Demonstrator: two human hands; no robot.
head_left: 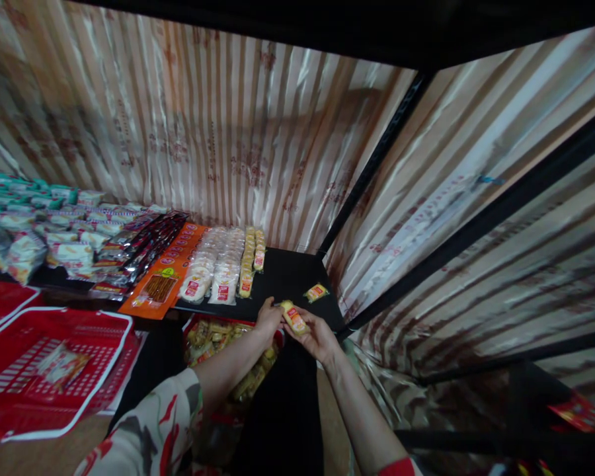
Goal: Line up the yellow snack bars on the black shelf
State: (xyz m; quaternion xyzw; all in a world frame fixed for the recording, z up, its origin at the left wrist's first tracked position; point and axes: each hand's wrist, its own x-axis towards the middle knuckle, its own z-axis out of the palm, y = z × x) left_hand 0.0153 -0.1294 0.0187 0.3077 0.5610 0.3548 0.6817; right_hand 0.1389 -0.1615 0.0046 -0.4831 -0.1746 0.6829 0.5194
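Note:
Over the front edge of the black shelf (287, 264), both hands hold one small yellow snack packet (295, 318) with a red and orange label. My right hand (317, 336) supports it from below and the right, fingers closed around it. The fingers of my left hand (269, 318) pinch its left end; the fingertips are partly hidden. A similar yellow packet (316, 292) lies alone on the shelf, just beyond my right hand. Two rows of yellow packets (246, 281) stand to the left. Below my left forearm, a red basket (191, 322) holds many more.
Left along the shelf are clear-wrapped white snacks (224, 284), orange packs (158, 284), dark packs (129, 244) and white and green packages (72, 254). A red shopping basket (104, 350) with a white rim sits lower left. Black metal posts (377, 165) and striped sheeting (218, 132) border the shelf.

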